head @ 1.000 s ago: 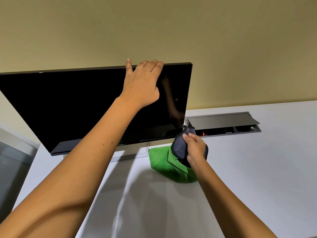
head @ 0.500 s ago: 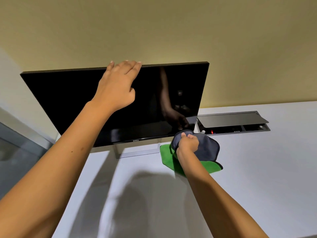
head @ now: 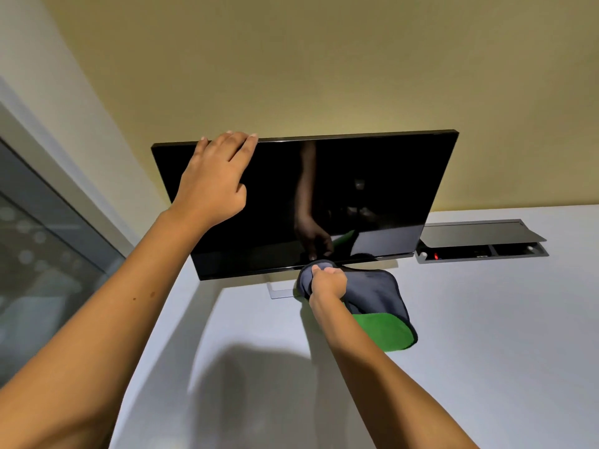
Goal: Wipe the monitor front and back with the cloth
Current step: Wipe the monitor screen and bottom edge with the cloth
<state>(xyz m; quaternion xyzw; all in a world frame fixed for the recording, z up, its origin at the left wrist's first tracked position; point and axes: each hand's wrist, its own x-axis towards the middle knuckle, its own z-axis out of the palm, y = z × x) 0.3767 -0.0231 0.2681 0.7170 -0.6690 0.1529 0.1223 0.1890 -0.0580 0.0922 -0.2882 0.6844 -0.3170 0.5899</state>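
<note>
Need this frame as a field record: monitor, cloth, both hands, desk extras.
monitor: screen dark, facing camera, on a stand on the white desk
left hand: fingers hooked over the monitor's top edge, near its left corner
right hand: grips the cloth at the monitor's bottom edge
cloth: grey and green, trailing onto the desk
cable box: in the desk right of the monitor, lid open

Yellow wall (head: 324, 59), white desk (head: 486, 351), glass partition (head: 39, 270) at left
</note>
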